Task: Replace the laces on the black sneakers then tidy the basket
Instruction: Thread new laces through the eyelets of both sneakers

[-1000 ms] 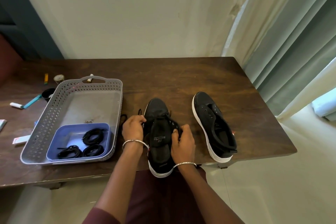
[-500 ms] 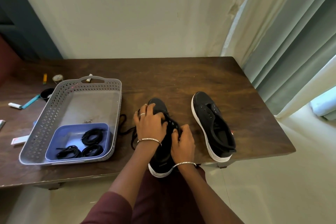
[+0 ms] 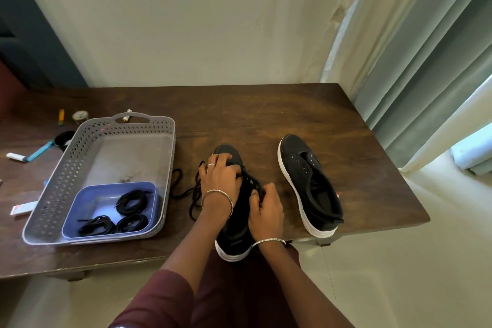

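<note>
Two black sneakers with white soles lie on the brown table (image 3: 253, 114). The near sneaker (image 3: 234, 231) is in front of me, its heel over the table's front edge. My left hand (image 3: 218, 178) curls over its toe and lace area. My right hand (image 3: 266, 210) pinches the black lace at the eyelets by the tongue. A loose length of that lace (image 3: 183, 192) trails on the table left of the shoe. The other sneaker (image 3: 308, 181) lies to the right with no lace in it. The grey basket (image 3: 170, 146) sits at the left.
Inside the basket a blue tray (image 3: 77, 210) holds three coiled black laces (image 3: 133, 201). Small items lie behind and left of the basket: a small round clock (image 3: 80, 116), a black cup (image 3: 64, 138), a blue-handled tool (image 3: 40, 152). Curtains hang at the right.
My left hand has moved from the left side of the near sneaker up onto its toe and lace area. The loose lace now lies more spread out beside the shoe. My right hand stays at the eyelets.
</note>
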`<state>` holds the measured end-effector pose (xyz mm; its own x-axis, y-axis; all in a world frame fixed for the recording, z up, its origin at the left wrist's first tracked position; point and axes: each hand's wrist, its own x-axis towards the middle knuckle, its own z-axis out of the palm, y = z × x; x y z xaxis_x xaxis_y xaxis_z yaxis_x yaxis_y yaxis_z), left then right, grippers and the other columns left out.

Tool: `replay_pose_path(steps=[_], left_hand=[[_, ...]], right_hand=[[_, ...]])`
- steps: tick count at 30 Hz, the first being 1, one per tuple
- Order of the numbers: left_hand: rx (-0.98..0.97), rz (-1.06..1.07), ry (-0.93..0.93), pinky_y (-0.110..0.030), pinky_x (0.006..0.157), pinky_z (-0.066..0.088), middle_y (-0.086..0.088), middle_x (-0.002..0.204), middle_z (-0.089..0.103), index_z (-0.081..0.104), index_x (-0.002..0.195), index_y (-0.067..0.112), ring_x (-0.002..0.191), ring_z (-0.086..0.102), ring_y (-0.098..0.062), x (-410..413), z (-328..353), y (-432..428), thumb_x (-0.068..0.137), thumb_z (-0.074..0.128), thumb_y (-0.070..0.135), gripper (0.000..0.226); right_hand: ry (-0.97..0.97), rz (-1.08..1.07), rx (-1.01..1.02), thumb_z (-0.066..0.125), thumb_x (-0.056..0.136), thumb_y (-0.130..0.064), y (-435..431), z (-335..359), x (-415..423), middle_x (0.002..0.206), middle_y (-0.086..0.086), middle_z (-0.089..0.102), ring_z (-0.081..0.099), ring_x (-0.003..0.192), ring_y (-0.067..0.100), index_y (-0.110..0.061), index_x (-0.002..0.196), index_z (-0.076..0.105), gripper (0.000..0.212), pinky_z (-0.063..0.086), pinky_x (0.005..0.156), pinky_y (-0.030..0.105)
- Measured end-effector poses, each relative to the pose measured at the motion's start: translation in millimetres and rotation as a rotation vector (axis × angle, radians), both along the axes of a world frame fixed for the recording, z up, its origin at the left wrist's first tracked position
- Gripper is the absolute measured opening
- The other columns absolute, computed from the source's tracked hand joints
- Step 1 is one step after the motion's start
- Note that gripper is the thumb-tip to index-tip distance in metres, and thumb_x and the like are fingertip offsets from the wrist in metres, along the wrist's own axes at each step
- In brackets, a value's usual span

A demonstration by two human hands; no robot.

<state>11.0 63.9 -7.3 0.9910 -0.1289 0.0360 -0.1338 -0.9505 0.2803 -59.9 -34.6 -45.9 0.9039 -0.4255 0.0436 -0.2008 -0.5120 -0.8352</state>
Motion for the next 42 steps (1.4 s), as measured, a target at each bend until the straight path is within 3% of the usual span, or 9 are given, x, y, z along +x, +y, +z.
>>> replay_pose_path(steps=[4, 9, 14, 17, 20, 25, 33, 36, 42], left_hand=[[-0.346, 0.148, -0.121, -0.041, 0.099, 0.039, 0.003, 0.123, 0.06, 0.072, 0.091, 0.024, 0.119, 0.05, -0.02, -7.0, -8.8, 9.0, 0.087, 0.068, 0.031, 0.008], [-1.084, 0.759, 0.055, -0.031, 0.078, 0.048, -0.002, 0.076, 0.067, 0.07, 0.076, 0.017, 0.084, 0.064, -0.029, -20.9, -9.0, 33.2, 0.082, 0.076, 0.025, 0.012], [-0.87, 0.738, -0.038, -0.043, 0.097, 0.048, -0.008, 0.118, 0.062, 0.062, 0.118, 0.013, 0.108, 0.06, -0.027, -40.2, -6.1, 39.8, 0.081, 0.078, 0.025, 0.042], [-0.661, 0.475, -0.257, -0.041, 0.086, 0.05, -0.004, 0.108, 0.061, 0.063, 0.11, 0.017, 0.098, 0.058, -0.024, -53.1, -5.8, 27.1, 0.08, 0.076, 0.031, 0.035], [-0.504, 0.365, -0.193, -0.039, 0.081, 0.051, -0.002, 0.106, 0.063, 0.064, 0.108, 0.019, 0.096, 0.06, -0.024, -56.8, -9.8, 17.6, 0.083, 0.073, 0.035, 0.032], [-0.567, 0.441, -0.195, -0.035, 0.066, 0.045, -0.01, 0.092, 0.071, 0.066, 0.101, 0.011, 0.086, 0.066, -0.033, -55.9, -14.2, 20.2, 0.096, 0.06, 0.023, 0.015], [-0.721, 0.529, -0.14, -0.031, 0.065, 0.037, -0.015, 0.085, 0.071, 0.069, 0.103, 0.011, 0.082, 0.065, -0.038, -52.6, -24.7, 33.6, 0.095, 0.062, 0.024, 0.017], [-0.767, 0.558, -0.129, -0.031, 0.067, 0.039, -0.011, 0.088, 0.073, 0.071, 0.102, 0.014, 0.085, 0.066, -0.036, -53.0, -26.9, 36.3, 0.094, 0.064, 0.024, 0.015], [-0.836, 0.596, -0.077, -0.027, 0.068, 0.035, -0.005, 0.09, 0.074, 0.073, 0.099, 0.016, 0.085, 0.066, -0.026, -54.1, -25.6, 41.5, 0.092, 0.067, 0.026, 0.013]], right_hand=[[-0.016, 0.003, 0.003, 0.051, 0.099, -0.023, -0.1, -0.9, 0.3, 0.08, -0.001, 0.049, 0.044, 0.068, 0.015, -0.015, 0.086, 0.042, 0.017, 0.03, 0.061, 0.031], [-0.002, -0.007, 0.025, 0.052, 0.099, -0.023, 1.0, -1.3, 1.4, 0.076, -0.001, 0.05, 0.045, 0.064, 0.011, -0.016, 0.085, 0.045, 0.017, 0.031, 0.06, 0.029], [0.002, 0.03, -0.03, 0.051, 0.099, -0.024, 0.8, 2.9, -0.3, 0.08, 0.0, 0.051, 0.046, 0.066, 0.012, -0.015, 0.089, 0.046, 0.015, 0.035, 0.061, 0.031], [0.062, 0.137, -0.161, 0.049, 0.099, -0.027, 1.6, 13.6, 1.0, 0.092, 0.001, 0.054, 0.055, 0.075, 0.02, -0.016, 0.095, 0.045, 0.012, 0.045, 0.065, 0.038], [0.082, 0.236, -0.298, 0.054, 0.096, -0.03, 1.0, 24.0, 5.6, 0.101, -0.001, 0.053, 0.057, 0.084, 0.021, -0.019, 0.098, 0.046, 0.014, 0.041, 0.066, 0.033], [-0.105, 0.318, -0.486, 0.063, 0.089, -0.026, 5.0, 34.3, 30.4, 0.112, 0.001, 0.055, 0.051, 0.103, 0.021, -0.019, 0.112, 0.059, 0.024, 0.049, 0.083, 0.036], [0.023, 0.551, -0.749, 0.062, 0.093, -0.029, 19.4, 33.8, 75.4, 0.121, 0.003, 0.054, 0.046, 0.116, 0.025, -0.017, 0.114, 0.065, 0.025, 0.046, 0.09, 0.039], [-0.07, 0.498, -0.542, 0.064, 0.092, -0.028, 22.2, 29.4, 76.8, 0.1, 0.002, 0.06, 0.052, 0.099, 0.021, -0.016, 0.092, 0.068, 0.013, 0.047, 0.08, 0.034], [0.153, -0.163, 0.69, 0.073, 0.084, -0.014, 5.8, 34.4, 79.6, 0.062, 0.0, 0.061, 0.054, 0.055, 0.012, -0.011, 0.07, 0.064, 0.017, 0.045, 0.054, 0.022]])
